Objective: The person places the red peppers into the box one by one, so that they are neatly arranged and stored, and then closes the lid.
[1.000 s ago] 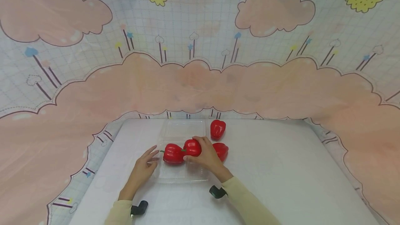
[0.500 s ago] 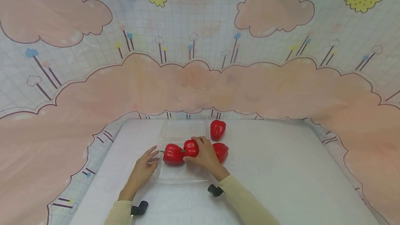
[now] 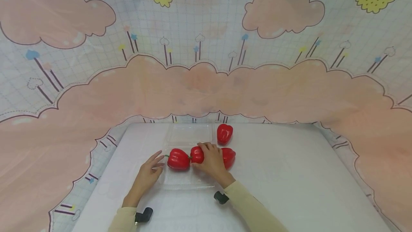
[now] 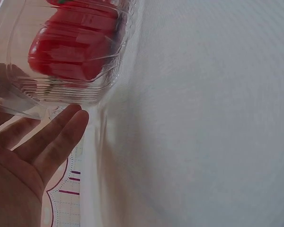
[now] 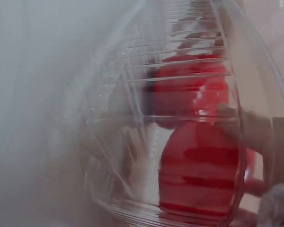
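A clear plastic clamshell box point(image 3: 175, 180) lies on the white table with its lid opened away from me. Inside, at the left, sits a red bell pepper point(image 3: 178, 159) with its green stem pointing left. My right hand point(image 3: 213, 162) grips a second red bell pepper point(image 3: 196, 155) at the right of the first, thumb in front and fingers behind. Through the clear wall in the right wrist view, that red pepper point(image 5: 199, 170) shows large. My left hand point(image 3: 148, 173) stays at the box's left side, fingers extended. In the left wrist view its fingertips point(image 4: 75, 120) lie close to the ribbed wall.
Right of the lid, a red pepper point(image 3: 224, 134) rests on the table point(image 3: 289, 174). Another red pepper point(image 3: 229, 158) lies behind my right hand, partly hidden. Dark wrist cameras point(image 3: 144, 214) hang from both sleeves. A patterned curtain point(image 3: 206, 88) stands around the table's far side.
My right hand has shifted slightly, bringing the gripped pepper a little lower in the box; more of it is now covered by the fingers. The left hand holds its place.
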### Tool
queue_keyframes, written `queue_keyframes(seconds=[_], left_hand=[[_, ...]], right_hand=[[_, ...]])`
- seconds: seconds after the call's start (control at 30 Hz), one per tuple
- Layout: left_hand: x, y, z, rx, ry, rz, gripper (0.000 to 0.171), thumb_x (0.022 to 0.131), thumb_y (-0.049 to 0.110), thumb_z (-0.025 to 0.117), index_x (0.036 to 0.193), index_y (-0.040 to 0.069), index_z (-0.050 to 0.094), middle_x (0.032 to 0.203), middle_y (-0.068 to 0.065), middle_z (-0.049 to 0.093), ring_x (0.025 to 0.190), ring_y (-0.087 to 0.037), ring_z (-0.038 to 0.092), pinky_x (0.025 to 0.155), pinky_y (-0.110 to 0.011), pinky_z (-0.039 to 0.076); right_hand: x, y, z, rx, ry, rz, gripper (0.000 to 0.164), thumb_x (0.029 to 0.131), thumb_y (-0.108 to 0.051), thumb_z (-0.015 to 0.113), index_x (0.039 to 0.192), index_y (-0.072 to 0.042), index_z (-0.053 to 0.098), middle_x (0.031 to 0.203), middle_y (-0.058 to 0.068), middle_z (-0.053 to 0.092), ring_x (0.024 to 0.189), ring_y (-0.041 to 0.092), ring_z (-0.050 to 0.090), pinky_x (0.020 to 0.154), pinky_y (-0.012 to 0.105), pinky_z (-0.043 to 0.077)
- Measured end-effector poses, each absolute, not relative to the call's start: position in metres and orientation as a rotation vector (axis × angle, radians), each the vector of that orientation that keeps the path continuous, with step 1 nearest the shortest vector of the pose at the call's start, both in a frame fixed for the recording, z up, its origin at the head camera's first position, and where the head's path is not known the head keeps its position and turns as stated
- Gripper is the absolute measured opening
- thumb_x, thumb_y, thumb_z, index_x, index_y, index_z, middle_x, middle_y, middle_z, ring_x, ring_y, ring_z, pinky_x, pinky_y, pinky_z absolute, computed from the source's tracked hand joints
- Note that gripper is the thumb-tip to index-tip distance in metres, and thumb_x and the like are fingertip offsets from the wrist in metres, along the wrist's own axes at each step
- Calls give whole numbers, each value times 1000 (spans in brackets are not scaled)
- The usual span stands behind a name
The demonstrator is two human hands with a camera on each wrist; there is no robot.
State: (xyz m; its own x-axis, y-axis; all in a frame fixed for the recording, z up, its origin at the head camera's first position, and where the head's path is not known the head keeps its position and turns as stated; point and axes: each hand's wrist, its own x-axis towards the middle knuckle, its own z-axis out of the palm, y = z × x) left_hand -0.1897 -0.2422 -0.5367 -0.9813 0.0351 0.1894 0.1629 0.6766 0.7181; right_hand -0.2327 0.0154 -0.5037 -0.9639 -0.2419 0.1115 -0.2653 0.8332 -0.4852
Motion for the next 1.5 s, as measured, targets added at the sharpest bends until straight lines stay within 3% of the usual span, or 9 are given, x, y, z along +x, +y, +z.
queue_keyframes(seconds=[0.53, 0.93, 1.5], left_hand=[[-189, -241, -537, -151, -2719, -1203, 48, 90, 2, 59, 138, 5, 56, 152, -11, 45, 110, -32, 69, 88, -38, 59], [-190, -242, -537, -167, -2713, -1179, 48, 90, 1, 59, 137, 5, 56, 152, -13, 46, 108, -32, 69, 88, -39, 60], [-189, -240, -535, -148, -2729, -1202, 47, 90, 2, 60, 137, 6, 56, 153, -11, 44, 110, -31, 69, 89, -39, 59]], right_hand=[[-230, 17, -508, 481, -3007, 589, 82, 65, -46, 87, 137, -24, 54, 135, 4, 57, 128, 26, 50, 110, 59, 39], [-229, 30, -499, 587, -3047, 664, 80, 67, -39, 87, 138, -24, 52, 138, 4, 55, 132, 25, 47, 117, 60, 32], [-230, 35, -500, 525, -3018, 729, 76, 69, -36, 87, 137, -22, 54, 136, 4, 57, 130, 26, 49, 117, 58, 33]])
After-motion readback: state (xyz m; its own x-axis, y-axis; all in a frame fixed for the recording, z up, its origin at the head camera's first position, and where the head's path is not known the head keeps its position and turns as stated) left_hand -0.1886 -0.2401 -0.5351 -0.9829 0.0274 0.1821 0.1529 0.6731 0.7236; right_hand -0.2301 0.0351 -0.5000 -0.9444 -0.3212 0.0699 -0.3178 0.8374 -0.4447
